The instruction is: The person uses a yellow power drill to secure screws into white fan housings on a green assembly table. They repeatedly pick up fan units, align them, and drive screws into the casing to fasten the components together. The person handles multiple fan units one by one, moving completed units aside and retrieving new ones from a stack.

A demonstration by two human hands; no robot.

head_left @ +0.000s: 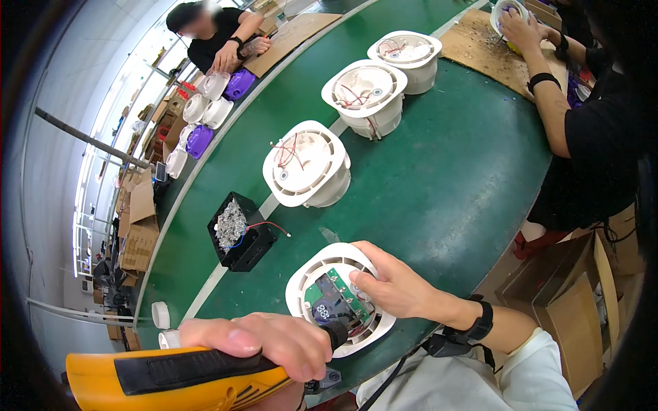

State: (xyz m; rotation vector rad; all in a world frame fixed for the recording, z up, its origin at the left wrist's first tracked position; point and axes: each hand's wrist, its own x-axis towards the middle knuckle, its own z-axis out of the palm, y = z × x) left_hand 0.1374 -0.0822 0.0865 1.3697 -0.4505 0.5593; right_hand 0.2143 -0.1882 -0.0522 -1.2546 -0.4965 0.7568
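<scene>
Left of centre in the frame there's a black box (255, 252) — open-topped, squarish, heaped with small silvery metal bits (230, 225), plus a thin red wire and a blue one trailing out. Up from it, running toward the top, sit three white housings (327, 186), each an open round-cornered bowl with loose red wires inside. Bottom centre is the one being handled: a white round-cornered unit (307, 277) with a green circuit board (336, 275) and a dark glossy piece set in it. The right hand (394, 284) has its fingers wrapped over that unit's upper right rim, thumb lying on the inner side. The left hand (274, 342) is curled snugly round a chunky orange power tool (157, 380) at lower left, smooth body with black grip panels. Its ridged black nose is right over the unit's edge — can't tell if the tip touches. Everything's on a smooth green tabletop (452, 171). Lower right there's an open brown cardboard box (572, 318); upper left, glossy purple shells (199, 142) sit near white ones.
</scene>
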